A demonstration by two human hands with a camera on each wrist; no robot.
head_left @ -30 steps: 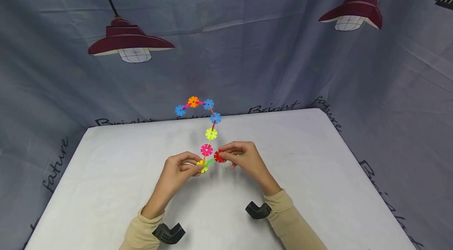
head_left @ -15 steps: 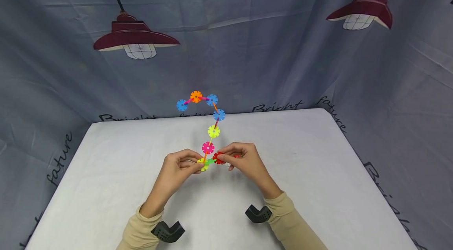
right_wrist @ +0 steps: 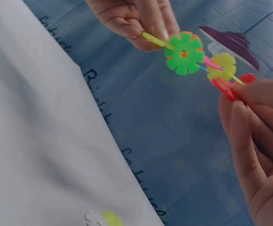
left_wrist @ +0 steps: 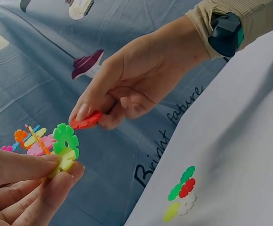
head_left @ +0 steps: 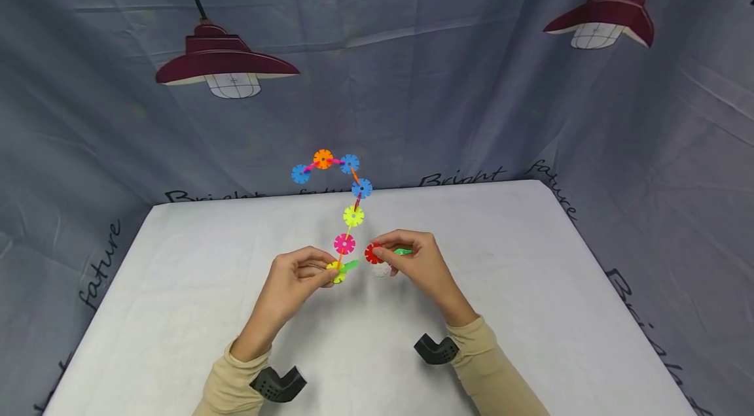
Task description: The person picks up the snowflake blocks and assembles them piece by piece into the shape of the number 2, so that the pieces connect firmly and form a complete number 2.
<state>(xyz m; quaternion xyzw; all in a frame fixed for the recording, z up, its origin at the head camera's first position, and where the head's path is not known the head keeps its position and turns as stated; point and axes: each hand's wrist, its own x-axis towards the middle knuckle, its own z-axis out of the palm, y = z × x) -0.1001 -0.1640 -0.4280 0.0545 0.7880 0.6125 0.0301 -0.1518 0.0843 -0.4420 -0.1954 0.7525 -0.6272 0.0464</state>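
Note:
My left hand pinches the yellow snowflake disc at the near end of a chain of slotted plastic discs. A green snowflake disc is slotted into that yellow one. From there the chain rises through a pink disc, another yellow disc and blue discs to an orange disc, ending at a blue disc. My right hand pinches a red snowflake disc between thumb and fingers, apart from the green disc.
On the white table lies a small group of loose discs, partly hidden by my right hand in the head view: green, red, white and yellow. A grey printed curtain hangs behind the table.
Half a second ago the red disc was at the green disc's edge. My right hand has since drawn it away to the right and slightly upward. The left hand has barely moved.

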